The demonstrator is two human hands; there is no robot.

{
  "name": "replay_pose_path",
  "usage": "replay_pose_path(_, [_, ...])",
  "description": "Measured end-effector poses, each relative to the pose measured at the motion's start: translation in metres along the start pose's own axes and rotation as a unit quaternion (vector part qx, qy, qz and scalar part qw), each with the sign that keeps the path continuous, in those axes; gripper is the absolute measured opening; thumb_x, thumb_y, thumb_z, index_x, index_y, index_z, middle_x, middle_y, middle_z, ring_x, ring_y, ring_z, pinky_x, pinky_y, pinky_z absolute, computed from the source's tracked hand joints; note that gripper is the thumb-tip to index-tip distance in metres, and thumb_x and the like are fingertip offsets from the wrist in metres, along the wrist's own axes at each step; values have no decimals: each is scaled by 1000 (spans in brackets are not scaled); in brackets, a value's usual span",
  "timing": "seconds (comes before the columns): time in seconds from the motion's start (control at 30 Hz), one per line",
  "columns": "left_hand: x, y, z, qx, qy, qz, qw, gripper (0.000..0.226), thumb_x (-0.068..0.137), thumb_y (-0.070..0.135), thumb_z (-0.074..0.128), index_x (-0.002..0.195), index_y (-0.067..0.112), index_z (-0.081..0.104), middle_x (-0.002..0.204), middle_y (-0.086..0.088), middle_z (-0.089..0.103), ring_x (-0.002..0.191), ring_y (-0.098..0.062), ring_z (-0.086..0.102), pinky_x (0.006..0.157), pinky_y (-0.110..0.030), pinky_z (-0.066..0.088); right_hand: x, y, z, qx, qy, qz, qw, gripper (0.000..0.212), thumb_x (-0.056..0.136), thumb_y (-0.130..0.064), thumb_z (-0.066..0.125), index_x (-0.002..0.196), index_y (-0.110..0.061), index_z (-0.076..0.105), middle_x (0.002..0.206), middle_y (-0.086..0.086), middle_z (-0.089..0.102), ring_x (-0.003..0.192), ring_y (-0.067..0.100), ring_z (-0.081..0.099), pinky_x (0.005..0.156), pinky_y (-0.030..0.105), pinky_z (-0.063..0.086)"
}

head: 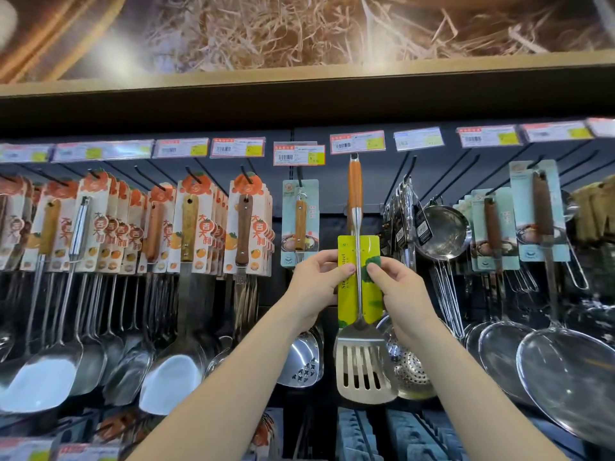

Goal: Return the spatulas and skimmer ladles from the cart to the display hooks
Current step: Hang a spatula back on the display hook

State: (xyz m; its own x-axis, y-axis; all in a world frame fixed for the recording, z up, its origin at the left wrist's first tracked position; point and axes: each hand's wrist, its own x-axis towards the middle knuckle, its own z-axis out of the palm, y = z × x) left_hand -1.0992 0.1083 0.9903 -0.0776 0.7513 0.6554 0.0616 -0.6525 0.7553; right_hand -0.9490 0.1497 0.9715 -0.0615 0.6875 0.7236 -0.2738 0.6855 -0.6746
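Observation:
A slotted steel spatula [362,367] with a wooden handle and a yellow-green label card [358,277] hangs upright in the middle of the display. Its handle top sits at a hook just under a price tag. My left hand [316,284] pinches the card's left edge. My right hand [396,287] pinches its right edge, thumb on the card next to the steel shaft. Both hands are raised in front of the rack. No cart is in view.
Carded ladles and spatulas [186,261] crowd the hooks to the left. A perforated spatula [304,361] hangs just left of mine, a perforated skimmer [407,371] behind right. Mesh strainers [565,361] hang at the right. Price tags [299,154] line the top rail.

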Motion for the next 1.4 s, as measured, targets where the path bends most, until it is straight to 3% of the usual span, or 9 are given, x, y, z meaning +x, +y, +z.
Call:
replay_pose_path(0.13, [4, 2, 6, 13, 14, 0, 1000, 20, 100, 10, 68, 119, 15, 71, 116, -17, 77, 110, -36, 75, 92, -56, 62, 10, 2, -2, -13, 2, -2, 1000, 17, 104, -15, 60, 104, -15, 77, 102, 13, 79, 88, 22, 72, 88, 50, 60])
replay_pose_path(0.37, [16, -1, 7, 12, 15, -3, 1000, 23, 101, 11, 67, 123, 12, 71, 112, -13, 79, 102, -30, 77, 91, -51, 64, 23, 5, -1, -18, 12, 7, 1000, 18, 103, -15, 60, 101, -15, 78, 91, 6, 79, 83, 19, 71, 79, 41, 59])
replay_pose_path(0.57, [29, -17, 6, 34, 22, -26, 999, 19, 102, 10, 65, 120, 12, 72, 109, -11, 80, 92, -24, 77, 88, -49, 64, 36, 21, -3, -37, 11, 52, 998, 19, 101, -14, 61, 96, -17, 79, 100, 16, 79, 94, 35, 74, 89, 53, 60])
replay_pose_path(0.7, [35, -28, 8, 67, 46, -46, 996, 6, 101, 14, 68, 106, 18, 69, 105, -10, 77, 95, -27, 77, 91, -51, 63, 44, 33, -5, -100, 39, 60, 992, 11, 101, -22, 64, 103, -16, 73, 100, 5, 75, 96, 25, 71, 81, 41, 61])
replay_pose_path(1.03, [72, -59, 7, 133, 74, -88, 985, 3, 100, 23, 69, 102, 23, 70, 107, -10, 78, 103, -31, 75, 95, -57, 60, 68, 59, -6, -223, 77, 89, 968, 29, 90, -40, 75, 72, -19, 69, 67, -4, 63, 76, 24, 60, 86, 48, 58])
replay_pose_path(1.13, [73, -57, 5, 130, 73, -91, 985, 21, 98, 23, 71, 118, 15, 68, 112, -9, 76, 104, -27, 74, 97, -52, 60, 71, 58, -9, -236, 76, 100, 964, 30, 84, -48, 76, 79, -20, 70, 77, 2, 73, 86, 27, 71, 90, 53, 59])
replay_pose_path(1.23, [62, -51, 7, 230, 109, -39, 966, 38, 94, 27, 75, 126, 12, 61, 110, -2, 69, 106, -22, 69, 98, -43, 57, 59, 46, -13, -258, 104, 93, 956, 29, 84, -49, 75, 91, -21, 72, 93, 3, 77, 98, 26, 73, 92, 43, 59])
replay_pose_path(1.33, [42, -50, 15, 328, 138, 52, 933, 35, 96, 25, 71, 125, 16, 55, 113, 0, 63, 111, -23, 63, 95, -37, 52, 40, 34, -18, -317, 117, 74, 938, 27, 93, -33, 69, 113, -15, 74, 111, 4, 75, 111, 23, 67, 92, 30, 50])
replay_pose_path(1.4, [28, -54, 23, 362, 134, 112, 916, 43, 98, 25, 67, 138, 16, 52, 132, -5, 60, 125, -26, 57, 105, -40, 47, 27, 29, -23, -341, 115, 54, 932, 34, 93, -21, 63, 126, -14, 72, 123, 5, 74, 118, 23, 64, 101, 31, 49])
